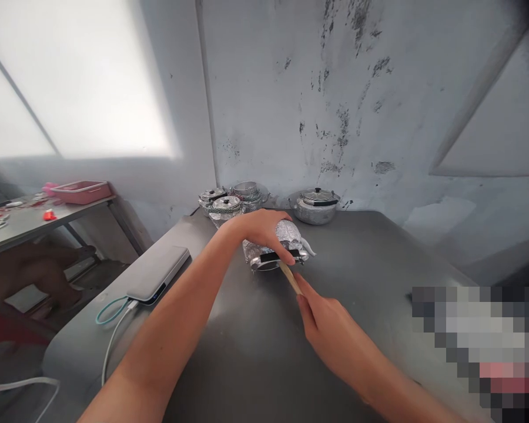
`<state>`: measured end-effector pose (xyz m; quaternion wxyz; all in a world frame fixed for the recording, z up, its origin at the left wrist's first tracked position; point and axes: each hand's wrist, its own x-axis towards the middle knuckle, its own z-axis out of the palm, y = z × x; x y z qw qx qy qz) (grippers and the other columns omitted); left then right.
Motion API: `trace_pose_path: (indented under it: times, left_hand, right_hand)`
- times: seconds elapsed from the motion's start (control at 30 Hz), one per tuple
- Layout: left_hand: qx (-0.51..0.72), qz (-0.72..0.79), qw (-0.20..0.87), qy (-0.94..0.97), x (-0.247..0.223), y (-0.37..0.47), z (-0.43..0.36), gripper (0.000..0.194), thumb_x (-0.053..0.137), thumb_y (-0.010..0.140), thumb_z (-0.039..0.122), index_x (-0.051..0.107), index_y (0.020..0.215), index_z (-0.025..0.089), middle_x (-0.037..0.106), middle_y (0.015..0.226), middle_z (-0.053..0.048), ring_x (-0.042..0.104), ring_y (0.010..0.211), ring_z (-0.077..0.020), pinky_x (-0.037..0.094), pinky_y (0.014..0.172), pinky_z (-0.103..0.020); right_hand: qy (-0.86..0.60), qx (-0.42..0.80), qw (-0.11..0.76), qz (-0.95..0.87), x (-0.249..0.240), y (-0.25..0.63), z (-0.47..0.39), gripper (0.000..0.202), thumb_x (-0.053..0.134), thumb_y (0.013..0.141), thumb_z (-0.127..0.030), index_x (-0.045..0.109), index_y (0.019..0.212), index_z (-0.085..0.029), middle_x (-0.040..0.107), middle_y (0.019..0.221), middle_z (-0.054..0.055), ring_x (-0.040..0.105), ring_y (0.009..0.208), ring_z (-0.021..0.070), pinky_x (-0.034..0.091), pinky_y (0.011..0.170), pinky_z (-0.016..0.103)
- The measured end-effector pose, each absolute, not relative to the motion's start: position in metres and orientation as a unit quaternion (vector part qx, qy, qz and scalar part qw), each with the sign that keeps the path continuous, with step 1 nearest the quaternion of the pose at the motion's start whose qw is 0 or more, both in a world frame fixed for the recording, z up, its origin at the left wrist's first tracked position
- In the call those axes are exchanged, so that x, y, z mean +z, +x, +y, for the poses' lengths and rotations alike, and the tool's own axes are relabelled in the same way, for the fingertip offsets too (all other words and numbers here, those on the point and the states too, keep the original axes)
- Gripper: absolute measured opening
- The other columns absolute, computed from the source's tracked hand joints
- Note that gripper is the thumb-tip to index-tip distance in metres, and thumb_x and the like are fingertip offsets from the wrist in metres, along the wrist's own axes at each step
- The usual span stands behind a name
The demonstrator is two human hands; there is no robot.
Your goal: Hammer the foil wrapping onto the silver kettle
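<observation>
Near the middle of the grey table (255,358) is a foil-covered pot (290,233), tilted on its side, with a black-gripped metal handle facing me. My left hand (264,228) lies over its top left, thumb down against the handle, fingers wrapped round the far side. A light wooden stick (291,278) is held in my right hand (320,311), its far end touching or just under the pot's handle. The stick's tip is hidden at the pot.
Behind stand several small lidded metal pots (226,204) and a larger lidded pot (316,207), near the wall. A power bank (158,275) with cables lies left. Another table (26,226) holds a pink basket (83,192). A pixelated area covers the lower right.
</observation>
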<state>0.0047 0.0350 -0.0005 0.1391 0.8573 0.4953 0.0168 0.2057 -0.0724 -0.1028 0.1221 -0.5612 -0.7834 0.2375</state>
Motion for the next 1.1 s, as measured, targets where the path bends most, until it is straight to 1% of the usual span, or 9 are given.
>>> trace_pose_path:
  times: [0.2,0.33,0.43,0.53,0.63,0.8,0.97,1.03,1.1]
  left_hand:
    - [0.015,0.496,0.140,0.857,-0.001,0.004,0.036,0.111,0.071,0.054,0.077,0.033,0.149,0.033,0.032,0.159,-0.003,0.039,0.137,-0.0360,0.044,0.103,-0.042]
    - [0.017,0.494,0.139,0.858,-0.002,0.003,0.038,0.111,0.071,0.055,0.076,0.033,0.149,0.033,0.036,0.157,-0.003,0.042,0.135,-0.0361,0.044,0.102,-0.041]
    - [0.016,0.499,0.147,0.854,-0.001,0.001,0.038,0.109,0.072,0.054,0.074,0.034,0.147,0.033,0.039,0.154,-0.005,0.046,0.131,-0.0364,0.047,0.096,-0.040]
    - [0.010,0.509,0.161,0.845,0.001,-0.001,0.037,0.111,0.074,0.052,0.072,0.033,0.146,0.031,0.042,0.151,-0.008,0.049,0.126,-0.0375,0.050,0.087,-0.038]
    - [0.002,0.522,0.169,0.836,0.005,-0.005,0.035,0.111,0.077,0.051,0.068,0.032,0.145,0.032,0.047,0.147,-0.009,0.052,0.122,-0.0378,0.050,0.084,-0.037]
    - [-0.027,0.558,0.170,0.812,0.014,-0.013,0.030,0.110,0.079,0.051,0.058,0.028,0.145,0.032,0.054,0.139,-0.008,0.055,0.117,-0.0366,0.049,0.081,-0.036]
    - [-0.034,0.554,0.187,0.811,0.015,-0.011,0.027,0.112,0.078,0.051,0.054,0.024,0.146,0.031,0.055,0.136,-0.009,0.057,0.114,-0.0356,0.049,0.080,-0.035]
    - [-0.030,0.544,0.191,0.817,0.013,-0.009,0.028,0.111,0.079,0.051,0.053,0.025,0.145,0.030,0.055,0.136,-0.009,0.057,0.113,-0.0349,0.049,0.079,-0.034]
    - [-0.027,0.534,0.193,0.823,0.011,-0.008,0.029,0.110,0.079,0.051,0.053,0.025,0.145,0.030,0.054,0.137,-0.010,0.057,0.114,-0.0348,0.049,0.079,-0.034]
  right_hand:
    - [-0.563,0.242,0.114,-0.782,-0.106,0.205,-0.070,0.057,0.023,0.100,-0.029,0.023,0.156,-0.023,0.053,0.061,-0.002,0.045,0.049,0.0162,0.029,0.051,0.026]
    - [-0.559,0.227,0.125,-0.787,-0.108,0.204,-0.068,0.057,0.024,0.100,-0.030,0.022,0.157,-0.020,0.054,0.062,-0.001,0.047,0.052,0.0171,0.029,0.052,0.027]
    - [-0.557,0.230,0.112,-0.790,-0.108,0.203,-0.067,0.057,0.026,0.099,-0.027,0.025,0.156,-0.021,0.056,0.063,0.000,0.047,0.051,0.0170,0.029,0.053,0.027]
    - [-0.553,0.237,0.136,-0.787,-0.106,0.203,-0.068,0.056,0.024,0.100,-0.031,0.024,0.156,-0.023,0.055,0.063,-0.001,0.048,0.051,0.0173,0.028,0.052,0.027]
    - [-0.551,0.236,0.150,-0.786,-0.107,0.203,-0.068,0.056,0.022,0.101,-0.034,0.023,0.156,-0.026,0.053,0.061,-0.002,0.048,0.051,0.0177,0.027,0.051,0.026]
    - [-0.542,0.242,0.121,-0.796,-0.108,0.199,-0.070,0.055,0.024,0.101,-0.031,0.027,0.155,-0.025,0.059,0.066,0.000,0.050,0.054,0.0185,0.030,0.055,0.027]
    - [-0.544,0.242,0.103,-0.797,-0.105,0.195,-0.070,0.055,0.024,0.100,-0.029,0.029,0.155,-0.023,0.059,0.066,0.001,0.050,0.054,0.0184,0.031,0.054,0.028]
    - [-0.541,0.241,0.115,-0.798,-0.106,0.195,-0.069,0.055,0.024,0.100,-0.030,0.030,0.154,-0.024,0.059,0.066,0.000,0.050,0.054,0.0182,0.032,0.055,0.028]
    - [-0.541,0.236,0.139,-0.795,-0.108,0.195,-0.069,0.055,0.023,0.100,-0.033,0.027,0.155,-0.025,0.058,0.065,-0.001,0.050,0.053,0.0180,0.032,0.054,0.027]
